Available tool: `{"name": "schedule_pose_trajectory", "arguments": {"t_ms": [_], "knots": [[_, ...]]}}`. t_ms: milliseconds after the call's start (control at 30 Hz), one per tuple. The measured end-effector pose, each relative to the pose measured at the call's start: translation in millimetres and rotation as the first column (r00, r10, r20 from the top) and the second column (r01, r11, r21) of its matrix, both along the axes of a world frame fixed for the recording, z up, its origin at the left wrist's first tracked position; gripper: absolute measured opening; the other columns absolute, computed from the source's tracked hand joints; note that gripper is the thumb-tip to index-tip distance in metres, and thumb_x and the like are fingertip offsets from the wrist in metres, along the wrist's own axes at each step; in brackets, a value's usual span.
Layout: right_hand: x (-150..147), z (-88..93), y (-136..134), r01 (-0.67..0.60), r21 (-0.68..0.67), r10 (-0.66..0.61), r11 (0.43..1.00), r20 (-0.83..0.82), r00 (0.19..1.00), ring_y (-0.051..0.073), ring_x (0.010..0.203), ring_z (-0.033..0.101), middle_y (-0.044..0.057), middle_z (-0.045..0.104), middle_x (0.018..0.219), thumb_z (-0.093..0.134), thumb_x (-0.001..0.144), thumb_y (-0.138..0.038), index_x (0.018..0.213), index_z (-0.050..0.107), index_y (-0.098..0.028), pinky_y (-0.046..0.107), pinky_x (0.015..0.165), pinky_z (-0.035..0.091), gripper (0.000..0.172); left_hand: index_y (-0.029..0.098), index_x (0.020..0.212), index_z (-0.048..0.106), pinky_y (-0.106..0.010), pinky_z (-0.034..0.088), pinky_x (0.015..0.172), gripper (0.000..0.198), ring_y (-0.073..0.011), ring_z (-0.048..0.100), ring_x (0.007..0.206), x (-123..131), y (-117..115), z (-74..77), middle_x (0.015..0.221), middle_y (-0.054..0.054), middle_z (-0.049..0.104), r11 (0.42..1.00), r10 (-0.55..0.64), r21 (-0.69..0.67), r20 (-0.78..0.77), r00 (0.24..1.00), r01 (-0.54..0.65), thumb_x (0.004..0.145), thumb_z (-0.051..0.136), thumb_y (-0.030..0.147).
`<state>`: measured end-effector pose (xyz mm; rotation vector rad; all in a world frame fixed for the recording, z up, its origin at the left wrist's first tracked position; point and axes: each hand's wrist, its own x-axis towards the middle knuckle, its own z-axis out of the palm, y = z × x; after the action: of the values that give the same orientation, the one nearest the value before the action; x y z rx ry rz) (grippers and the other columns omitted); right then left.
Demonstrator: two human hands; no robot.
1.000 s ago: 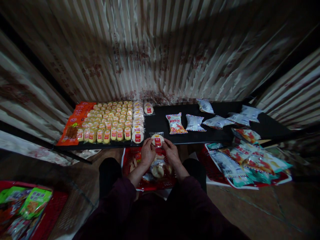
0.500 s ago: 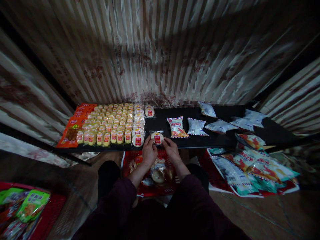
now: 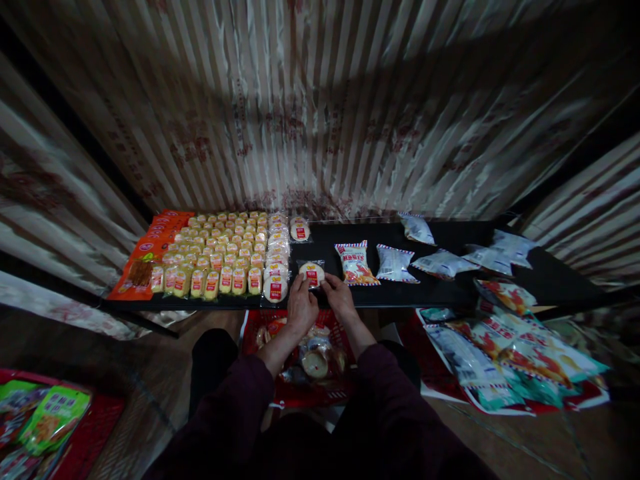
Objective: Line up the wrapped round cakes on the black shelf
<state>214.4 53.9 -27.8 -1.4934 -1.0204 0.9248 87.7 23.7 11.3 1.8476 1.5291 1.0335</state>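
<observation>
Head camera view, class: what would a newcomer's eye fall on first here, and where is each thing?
Most striking are the tight rows of small yellow packets on the left part of the black shelf, flanked at their left by a bright orange packet. Front and centre, the left hand and right hand hold a round wrapped snack by its near edge. A vivid green packet stands out at lower left.

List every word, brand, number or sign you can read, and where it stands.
None reads reliably.
Round wrapped cracker at left hand and right hand: label too small.
Yellow cake packets: labels too small.
Orange pouch: lettering too blurred.
Red-printed snack bags: characters too small.
Green pouch: blurred.
</observation>
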Motion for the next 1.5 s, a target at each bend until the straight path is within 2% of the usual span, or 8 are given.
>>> {"name": "schedule_pose_trajectory", "arguments": {"t_ms": [300, 433, 600, 767, 967, 1167, 1333, 1500], "knots": [[-1.7, -0.5, 15.9, -0.018, -0.006, 0.017, 1.0, -0.033, 0.999, 0.022, 0.087, 0.066, 0.004, 0.072, 0.093, 0.059, 0.067, -0.029, 0.093, 0.067, -0.02, 0.039, 0.083, 0.053, 0.029, 0.005, 0.125, 0.054, -0.042, 0.031, 0.115, 0.051, -0.0273, 0.035, 0.136, 3.0, 8.6, -5.3, 0.141, -0.019, 0.044, 0.999, -0.018, -0.037, -0.007, 1.0, 0.017, 0.074, 0.046, 0.004], [-2.3, -0.5, 22.1, -0.014, -0.003, 0.014, 1.0, 0.014, 1.0, 0.021, 0.087, 0.066, 0.003, 0.072, 0.092, 0.057, 0.067, -0.027, 0.092, 0.068, -0.021, 0.039, 0.086, 0.052, 0.028, 0.01, 0.126, 0.054, -0.044, 0.03, 0.115, 0.053, -0.0272, 0.031, 0.138, 4.2, 12.0, -7.2, 0.143, -0.015, 0.043, 0.999, -0.018, -0.042, 0.007, 1.0, 0.018, 0.074, 0.047, 0.003], [-1.5, -3.5, 31.4, 0.015, -0.012, -0.014, 1.0, 0.045, 0.999, 0.021, 0.087, 0.066, 0.004, 0.072, 0.093, 0.056, 0.068, -0.025, 0.093, 0.068, -0.021, 0.04, 0.086, 0.052, 0.028, 0.008, 0.126, 0.054, -0.046, 0.03, 0.115, 0.054, -0.0291, 0.031, 0.138, 7.5, 19.6, -11.0, 0.142, -0.018, 0.043, 0.998, -0.018, -0.057, 0.032, 0.999, 0.02, 0.072, 0.048, 0.002], [0.1, -5.8, 39.8, 0.005, -0.007, -0.004, 1.0, 0.08, 0.997, 0.021, 0.09, 0.066, 0.003, 0.072, 0.093, 0.055, 0.068, -0.025, 0.094, 0.067, -0.022, 0.04, 0.088, 0.051, 0.029, 0.011, 0.124, 0.055, -0.047, 0.027, 0.116, 0.057, -0.029, 0.031, 0.138, 10.9, 27.7, -14.4, 0.142, -0.015, 0.044, 0.999, -0.009, -0.045, 0.068, 0.998, 0.012, 0.069, 0.049, 0.001], [-2.6, -3.7, 50.4, 0.024, 0.002, -0.024, 1.0, 0.057, 0.998, 0.02, 0.089, 0.066, 0.005, 0.071, 0.094, 0.055, 0.067, -0.023, 0.097, 0.064, -0.021, 0.038, 0.085, 0.052, 0.031, 0.004, 0.123, 0.055, -0.044, 0.027, 0.116, 0.054, -0.0302, 0.032, 0.137, 13.0, 38.0, -11.9, 0.141, -0.021, 0.042, 0.997, 0.006, -0.078, 0.047, 0.999, -0.003, 0.069, 0.049, 0.001], [-2.3, -2.1, 62.2, 0.016, 0.004, -0.016, 1.0, 0.079, 0.997, 0.02, 0.088, 0.066, 0.005, 0.071, 0.093, 0.055, 0.069, -0.021, 0.097, 0.064, -0.021, 0.037, 0.082, 0.053, 0.03, 0.01, 0.124, 0.055, -0.045, 0.029, 0.115, 0.057, -0.0288, 0.034, 0.136, 15.0, 50.4, -13.9, 0.14, -0.017, 0.045, 0.998, 0.009, -0.062, 0.071, 0.997, -0.005, 0.068, 0.05, 0.001], [-2.4, -2.1, 70.0, 0.024, 0.027, -0.026, 0.999, 0.079, 0.997, 0.019, 0.088, 0.066, 0.004, 0.071, 0.093, 0.054, 0.069, -0.021, 0.096, 0.064, -0.021, 0.036, 0.082, 0.053, 0.029, 0.009, 0.126, 0.053, -0.047, 0.03, 0.115, 0.06, -0.0297, 0.035, 0.136, 18.4, 58.3, -14.3, 0.14, -0.018, 0.044, 0.998, 0.008, -0.06, 0.061, 0.998, -0.005, 0.067, 0.05, 0.0], [-2.7, -3.5, 77.5, 0.045, 0.008, -0.046, 0.999, 0.081, 0.996, 0.019, 0.087, 0.066, 0.004, 0.071, 0.091, 0.055, 0.07, -0.022, 0.094, 0.064, -0.022, 0.038, 0.084, 0.053, 0.026, 0.001, 0.122, 0.054, -0.043, 0.029, 0.115, 0.055, -0.0316, 0.035, 0.135, 20.7, 64.7, -9.5, 0.139, -0.025, 0.042, 0.997, 0.014, -0.077, 0.006, 1.0, -0.013, 0.068, 0.049, 0.001]]}}
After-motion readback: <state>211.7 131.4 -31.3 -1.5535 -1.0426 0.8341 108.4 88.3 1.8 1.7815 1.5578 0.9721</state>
